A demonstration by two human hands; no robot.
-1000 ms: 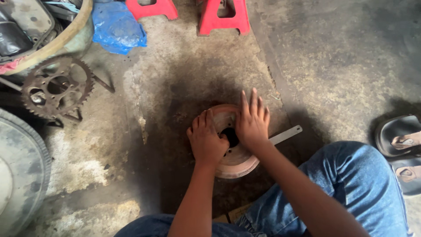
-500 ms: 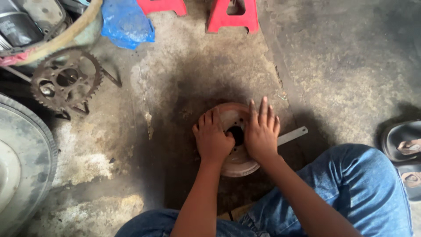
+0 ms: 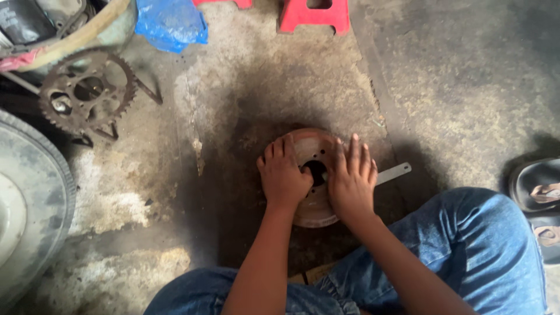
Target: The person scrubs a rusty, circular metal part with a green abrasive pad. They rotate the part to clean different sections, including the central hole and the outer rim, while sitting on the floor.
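Stained, oily concrete floor (image 3: 245, 87) of a workshop, seen from above; everything placed against the rusty brake drum (image 3: 309, 153) lying flat on it at centre.

Far left of the drum: edge of a tyre (image 3: 29, 204). Up-left: a rusty toothed sprocket (image 3: 87, 90) on a hub, and a crumpled blue plastic bag (image 3: 172, 23) further up. Above the drum, well apart: legs of a red plastic stool (image 3: 315, 16).

On the drum: left hand (image 3: 284, 178) lies palm-down on its left half, fingers curled together and pressing on the face, not wrapped around anything. Right hand (image 3: 352, 181) lies on the right half, fingers straight and slightly spread, flat on the surface; no closed grip on either side. Dark centre hole (image 3: 317, 170) shows between the two hands, with small bolt holes around it.

Just right of the drum: a flat grey metal bar (image 3: 394, 173) sticks out from under the right hand; cannot tell if it is held. Lower right: knee in blue jeans (image 3: 484, 245). Far right: dark sandals (image 3: 536, 192).

Progress, as a judgement: drum is down and steadied by both hands, no tool clearly engaged, no part visibly removed or fitted at the hole; work at the hub looks early or mid-way.
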